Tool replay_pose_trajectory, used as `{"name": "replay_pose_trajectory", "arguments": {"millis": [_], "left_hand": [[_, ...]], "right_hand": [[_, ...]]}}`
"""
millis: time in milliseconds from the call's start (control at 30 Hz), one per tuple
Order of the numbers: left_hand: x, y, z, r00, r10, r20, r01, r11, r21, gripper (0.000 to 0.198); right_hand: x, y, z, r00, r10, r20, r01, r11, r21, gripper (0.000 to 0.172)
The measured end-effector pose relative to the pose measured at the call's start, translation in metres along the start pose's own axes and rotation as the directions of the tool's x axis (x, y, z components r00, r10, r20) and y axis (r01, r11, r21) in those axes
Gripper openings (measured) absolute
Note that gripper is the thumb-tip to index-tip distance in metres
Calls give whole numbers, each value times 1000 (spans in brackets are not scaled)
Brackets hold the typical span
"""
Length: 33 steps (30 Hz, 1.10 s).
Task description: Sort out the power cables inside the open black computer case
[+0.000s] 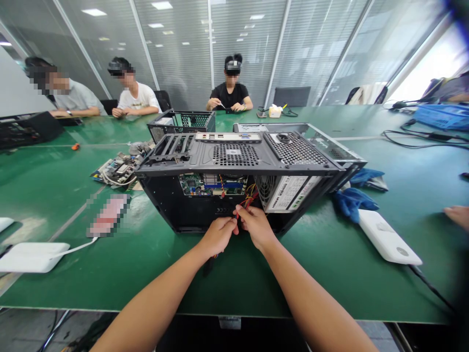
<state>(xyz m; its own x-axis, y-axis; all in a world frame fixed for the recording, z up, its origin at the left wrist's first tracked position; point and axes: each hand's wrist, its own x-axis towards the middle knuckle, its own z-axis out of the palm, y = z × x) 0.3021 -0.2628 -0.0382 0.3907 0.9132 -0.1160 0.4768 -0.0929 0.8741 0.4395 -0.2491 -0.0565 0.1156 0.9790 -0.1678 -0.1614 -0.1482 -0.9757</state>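
A black computer case (157,195) lies before me with its open side facing me and its rear panel on top. Inside it show a green motherboard (190,185) and a power supply (289,193) with a white label. A bundle of red, yellow and black power cables (250,193) comes out beside the supply. At the case's lower front edge, my left hand (219,235) and my right hand (256,226) meet, both closed on these cables with thumbs and fingertips pinched. Cable ends hang below my left hand. The exact part between the fingertips is hidden.
Loose circuit boards (119,168) lie left of the case, near a phone (110,215) wired to a white power bank (34,256). Blue gloves (353,203) and another white power bank (390,237) are at right. Other cases stand behind; several people sit around the green table (146,274).
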Motion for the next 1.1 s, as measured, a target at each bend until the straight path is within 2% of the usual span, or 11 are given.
{"name": "replay_pose_trajectory", "arguments": {"millis": [133, 233, 367, 467, 533, 600, 700, 800, 867, 967, 1100], "left_hand": [[-3, 2, 2, 987, 140, -76, -103, 925, 366, 36], [-6, 4, 3, 989, 98, -107, -15, 801, 598, 35], [-9, 9, 5, 992, 56, -117, 48, 678, 733, 38], [-10, 9, 6, 990, 60, -127, 53, 676, 735, 39], [-9, 8, 5, 988, 79, -135, 32, 740, 672, 37], [-6, 6, 3, 988, 98, -119, -22, 856, 516, 35], [-3, 5, 1, 997, 50, -53, -41, 987, 154, 38], [-3, 8, -1, 998, -63, 28, 66, 991, -114, 38], [-3, 10, -1, 994, -97, 57, 106, 978, -179, 38], [-4, 10, -1, 999, -52, 7, 52, 996, -75, 38], [-5, 4, 2, 987, 128, -97, -91, 941, 326, 34]], "right_hand": [[0, 1, 0, 1000, -12, 1, 12, 1000, -19, 49], [0, 1, -1, 1000, -11, -6, 11, 1000, -16, 47], [0, 1, -1, 1000, -16, 3, 16, 1000, -12, 46], [1, 2, 0, 1000, -24, 12, 24, 1000, -11, 46], [1, 2, -1, 1000, -21, 19, 21, 1000, -7, 46], [1, 2, -1, 1000, -19, 15, 19, 1000, -9, 46], [0, 1, -1, 1000, -22, 4, 22, 1000, -19, 47], [0, 0, -1, 1000, -18, 20, 18, 1000, -9, 48], [0, 1, -1, 999, -19, 29, 19, 1000, -3, 48], [1, 3, -2, 999, -35, 21, 35, 999, -19, 49], [2, 6, -2, 997, -78, -8, 78, 995, -58, 48]]}}
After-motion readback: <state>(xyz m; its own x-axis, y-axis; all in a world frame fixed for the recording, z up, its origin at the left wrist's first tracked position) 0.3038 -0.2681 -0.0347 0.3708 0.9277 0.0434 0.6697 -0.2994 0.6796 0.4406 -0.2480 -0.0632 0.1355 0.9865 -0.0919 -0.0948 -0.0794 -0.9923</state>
